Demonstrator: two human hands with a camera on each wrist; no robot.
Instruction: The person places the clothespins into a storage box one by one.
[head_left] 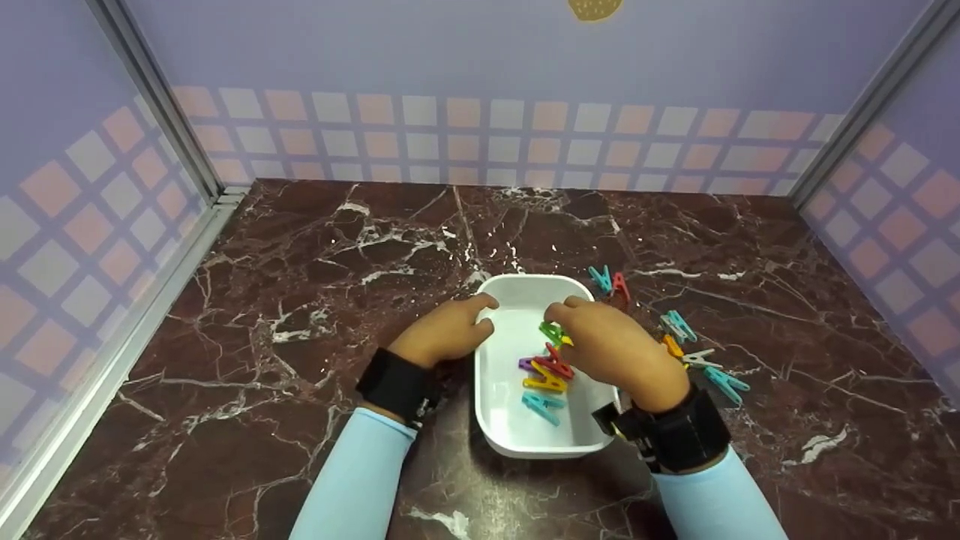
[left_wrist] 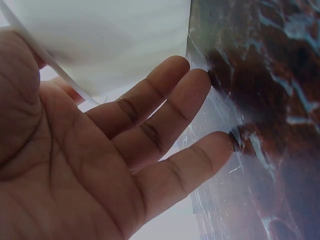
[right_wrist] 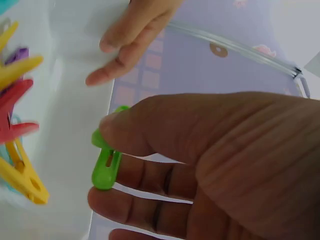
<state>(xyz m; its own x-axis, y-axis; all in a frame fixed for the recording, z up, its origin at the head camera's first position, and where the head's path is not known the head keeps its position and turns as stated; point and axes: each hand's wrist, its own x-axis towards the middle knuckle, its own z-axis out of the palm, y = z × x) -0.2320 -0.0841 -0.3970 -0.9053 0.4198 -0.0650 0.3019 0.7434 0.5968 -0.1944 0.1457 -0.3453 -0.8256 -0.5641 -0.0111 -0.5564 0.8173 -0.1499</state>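
My right hand (head_left: 611,349) is over the right part of a white plastic tray (head_left: 499,435), pinching a green clothespin (right_wrist: 106,167) between thumb and fingers. My left hand (head_left: 450,330) holds the tray's left rim, thumb and index finger over the edge; in the left wrist view its other fingers (left_wrist: 185,165) extend along the outside, near the tabletop. Inside the tray lie several clothespins: a red one (head_left: 555,364), a yellow one (head_left: 545,382), a purple one (head_left: 526,364) partly covered, and a light blue one (head_left: 542,406). Part of the tray's right side is hidden behind my right hand.
Right of the tray, several clothespins are scattered on the dark marbled tabletop (head_left: 300,390): blue (head_left: 601,279), red (head_left: 620,287), orange (head_left: 672,346), grey (head_left: 699,358) and another blue clothespin (head_left: 726,384). Purple walls with a checked band (head_left: 465,135) enclose the table's back and sides.
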